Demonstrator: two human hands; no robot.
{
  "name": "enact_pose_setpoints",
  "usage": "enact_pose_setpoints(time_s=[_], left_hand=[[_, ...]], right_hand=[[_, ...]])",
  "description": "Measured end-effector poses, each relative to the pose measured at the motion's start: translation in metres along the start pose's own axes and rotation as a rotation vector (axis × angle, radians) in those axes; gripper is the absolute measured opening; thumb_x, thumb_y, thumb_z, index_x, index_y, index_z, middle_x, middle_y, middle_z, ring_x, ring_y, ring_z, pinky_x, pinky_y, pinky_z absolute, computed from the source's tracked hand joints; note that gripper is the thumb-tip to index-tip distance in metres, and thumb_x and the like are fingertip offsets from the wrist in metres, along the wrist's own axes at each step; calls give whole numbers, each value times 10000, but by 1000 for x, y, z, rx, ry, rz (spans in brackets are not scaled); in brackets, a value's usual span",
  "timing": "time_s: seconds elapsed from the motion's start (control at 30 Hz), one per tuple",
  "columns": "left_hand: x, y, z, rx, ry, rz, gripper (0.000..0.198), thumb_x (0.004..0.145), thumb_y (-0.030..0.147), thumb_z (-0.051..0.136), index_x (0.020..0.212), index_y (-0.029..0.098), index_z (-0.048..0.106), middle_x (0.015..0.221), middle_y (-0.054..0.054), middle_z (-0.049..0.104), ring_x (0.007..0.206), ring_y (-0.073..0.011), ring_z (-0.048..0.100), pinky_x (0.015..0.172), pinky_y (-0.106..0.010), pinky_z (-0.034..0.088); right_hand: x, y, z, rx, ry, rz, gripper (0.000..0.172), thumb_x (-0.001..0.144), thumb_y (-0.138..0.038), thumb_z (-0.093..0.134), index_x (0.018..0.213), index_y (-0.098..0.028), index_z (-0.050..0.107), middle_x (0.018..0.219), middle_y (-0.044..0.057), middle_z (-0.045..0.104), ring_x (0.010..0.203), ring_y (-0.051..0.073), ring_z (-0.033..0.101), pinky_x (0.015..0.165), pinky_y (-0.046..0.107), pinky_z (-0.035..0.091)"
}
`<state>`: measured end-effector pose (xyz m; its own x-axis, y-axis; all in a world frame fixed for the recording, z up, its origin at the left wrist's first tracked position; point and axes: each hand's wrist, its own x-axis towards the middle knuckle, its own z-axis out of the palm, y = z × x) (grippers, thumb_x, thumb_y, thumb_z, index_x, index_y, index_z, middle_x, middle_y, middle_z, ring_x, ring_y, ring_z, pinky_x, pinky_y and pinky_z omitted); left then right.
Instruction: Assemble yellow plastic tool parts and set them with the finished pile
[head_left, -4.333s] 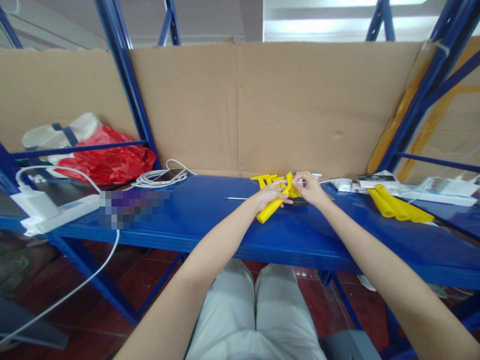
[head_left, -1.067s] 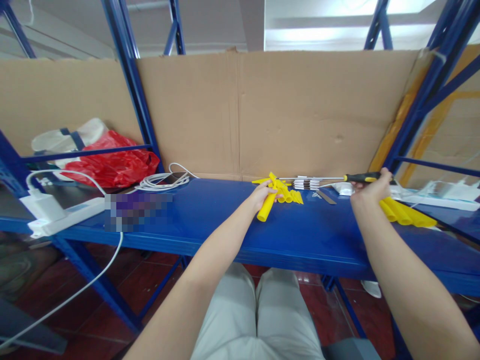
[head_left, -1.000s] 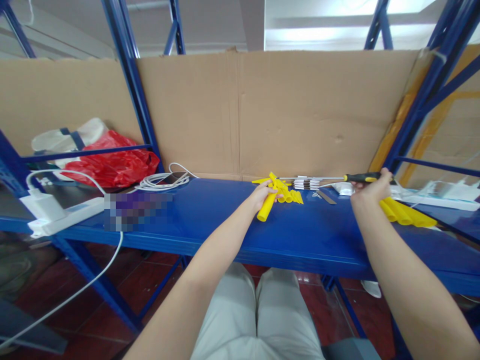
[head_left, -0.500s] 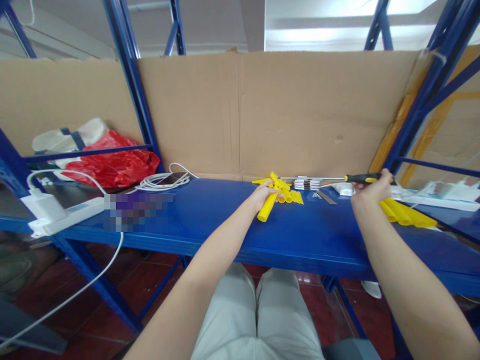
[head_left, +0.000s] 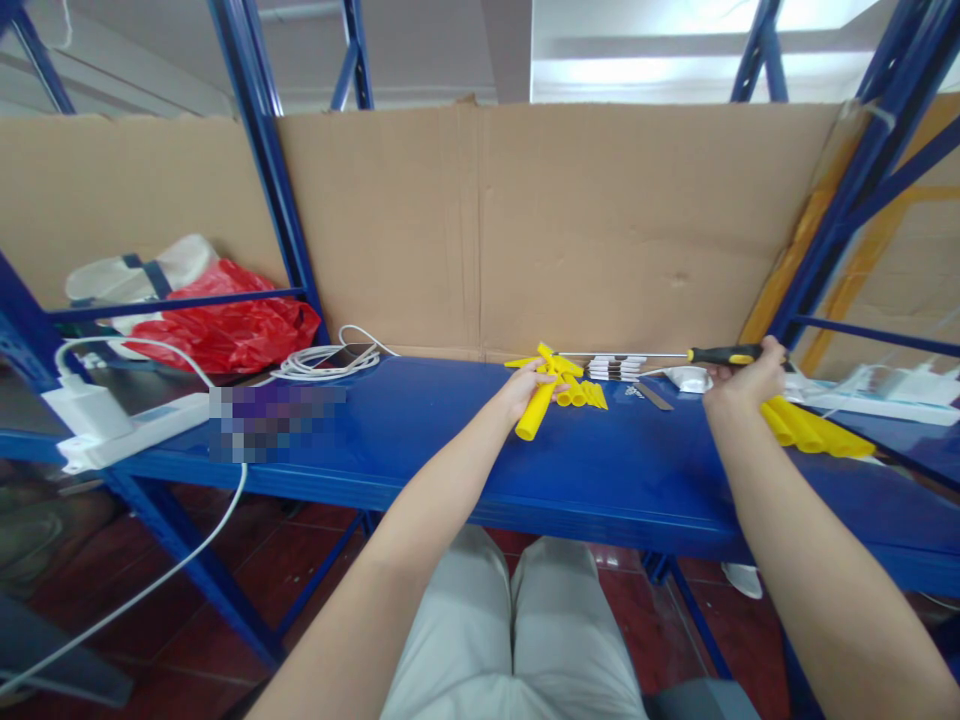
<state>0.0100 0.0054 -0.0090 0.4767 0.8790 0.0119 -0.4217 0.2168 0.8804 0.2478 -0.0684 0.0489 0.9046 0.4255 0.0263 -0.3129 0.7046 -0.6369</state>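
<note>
My left hand [head_left: 523, 391] is closed round a yellow plastic part with a tubular handle [head_left: 533, 418], its tube end pointing toward me and pieces branching off at the far end. In my right hand [head_left: 750, 377] is a long screwdriver [head_left: 724, 355] with a black and yellow handle, held level. Its thin shaft runs left to the far end of the yellow part; whether the tip touches a screw is too small to tell. More yellow pieces [head_left: 577, 394] lie just right of my left hand. Beside them sit a stack of small white-edged items [head_left: 617, 367] and a flat metal strip [head_left: 654, 397].
Yellow tubes [head_left: 817, 428] lie on the blue shelf [head_left: 450, 450] by my right forearm. White power strips stand at the right [head_left: 911, 398] and left [head_left: 169, 420]. A coiled white cable [head_left: 322, 364] and a red plastic bag [head_left: 232, 320] are at left. Cardboard [head_left: 570, 230] walls the back.
Both hands stay almost in place, holding the same yellow part and screwdriver. The yellow part has shifted very slightly.
</note>
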Motion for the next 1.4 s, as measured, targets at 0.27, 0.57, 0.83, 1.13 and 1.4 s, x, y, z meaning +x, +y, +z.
enact_pose_setpoints(time_s=[0.27,0.57,0.83,1.13,1.4], left_hand=[[-3,3,3,1,-9,4,506,811,-72,430,1255,160,496,1034,-121,670,579,-112,652,482,-196,434],[-2,2,3,-7,11,7,553,793,-78,446,1284,175,481,1049,-119,668,571,-119,656,479,-197,428],[-1,1,1,12,18,8,605,781,-73,462,1333,176,468,1151,-154,656,595,-127,668,485,-206,450],[-5,2,5,34,28,-9,610,798,-61,455,1355,187,457,1140,-151,665,642,-140,685,481,-199,451],[-6,2,6,-1,19,-9,601,784,-80,465,1332,169,469,1124,-159,669,631,-146,693,452,-183,424]], right_hand=[[-3,-2,1,14,62,-38,217,956,-151,421,751,-213,387,617,-82,384,427,65,435,274,155,299],[1,3,1,38,72,8,201,959,-174,440,769,-210,385,654,-71,405,460,66,465,298,151,334],[10,5,0,54,105,-6,149,927,-172,442,792,-212,392,683,-66,416,459,65,475,297,144,349],[20,11,-3,47,100,-28,135,875,-200,488,784,-217,389,672,-72,422,456,67,491,298,126,380],[13,8,-2,48,112,-23,149,910,-176,455,775,-209,400,654,-72,420,466,71,494,289,135,386]])
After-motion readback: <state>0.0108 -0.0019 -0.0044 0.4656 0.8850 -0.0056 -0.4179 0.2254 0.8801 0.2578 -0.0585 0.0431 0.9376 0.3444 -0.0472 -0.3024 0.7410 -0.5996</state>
